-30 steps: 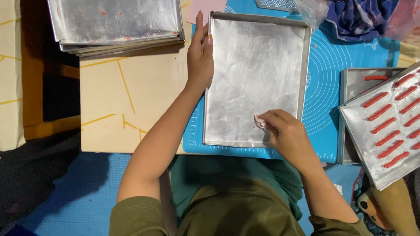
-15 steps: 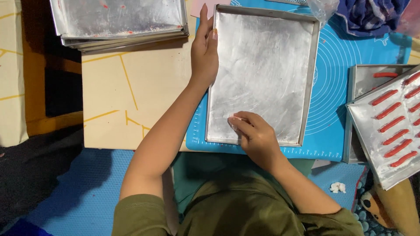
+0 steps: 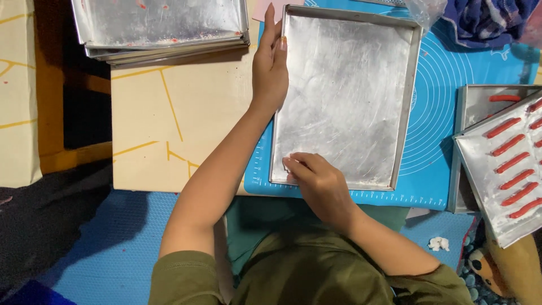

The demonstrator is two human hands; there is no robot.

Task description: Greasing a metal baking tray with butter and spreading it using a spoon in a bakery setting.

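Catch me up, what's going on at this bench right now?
A person is rubbing the near left corner of an empty metal baking tray with the right hand, while the left hand steadies its left rim. The tray sits on a blue baking mat. To the right, another tray holds rows of red strips; more trays are stacked upper left.

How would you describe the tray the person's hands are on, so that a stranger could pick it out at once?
Start at the blue silicone mat in the middle of the work surface. On it lies a rectangular metal tray, with the left hand along its left rim and the right hand at its near left corner. Unlike the stacked trays at top left and the tray of red strips at right, it lies singly and empty.
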